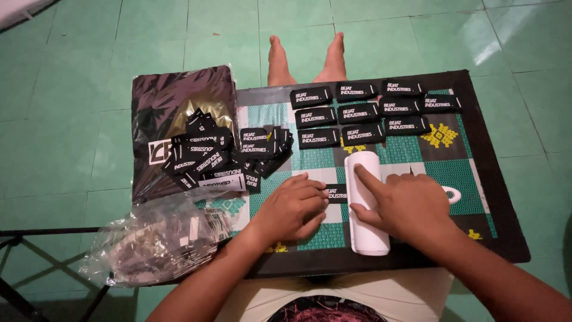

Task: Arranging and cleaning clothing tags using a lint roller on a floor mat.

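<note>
Ten black rectangular fabric labels (364, 111) laid out in neat rows at the far end of the green patterned mat with black border (488, 197), bare mat left to the right of them. Messy heap of the same labels (223, 156) crowding the left edge, over a dark printed plastic bag (173, 95). Left hand (292, 207) curled flat, pinning one black label (337, 194) beside the white smooth plastic cylinder (363, 206). Right hand (405, 206) wrapped on that cylinder, index finger stretched along it. Clear crinkly bag (152, 238) near left.
</note>
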